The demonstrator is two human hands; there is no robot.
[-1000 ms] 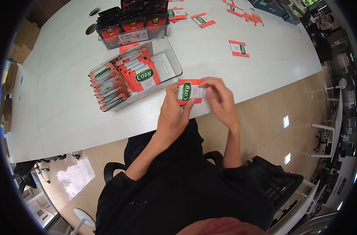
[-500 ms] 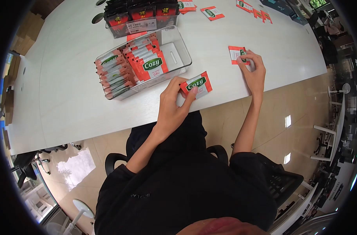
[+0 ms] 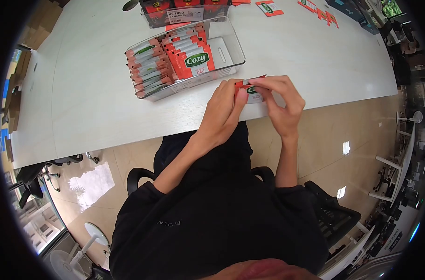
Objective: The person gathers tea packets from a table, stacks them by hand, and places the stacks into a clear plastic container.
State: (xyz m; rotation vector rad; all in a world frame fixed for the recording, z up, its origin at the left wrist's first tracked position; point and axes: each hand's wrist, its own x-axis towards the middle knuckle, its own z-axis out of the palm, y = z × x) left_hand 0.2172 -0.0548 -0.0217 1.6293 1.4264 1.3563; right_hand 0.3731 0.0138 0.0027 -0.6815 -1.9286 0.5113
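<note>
My left hand (image 3: 223,111) pinches red and white Cozy sachets (image 3: 253,96) just over the table's front edge. From the right, my right hand (image 3: 285,105) closes its thumb and fingers on the same sachets; how many there are is hard to tell. Behind my left hand stands a clear plastic bin (image 3: 189,83). Rows of upright Cozy sachets (image 3: 196,59) fill much of it, and a white slotted piece (image 3: 222,52) lies at its right end.
A second clear bin (image 3: 186,15) with black and red packets (image 3: 157,6) stands at the back. Loose sachets (image 3: 270,8) lie on the white table (image 3: 91,88), others (image 3: 327,17) farther right, near dark boxes (image 3: 354,15).
My right hand has moved left with the sachet it held on the right, bringing it to the one in my left hand. The view has shifted slightly.
</note>
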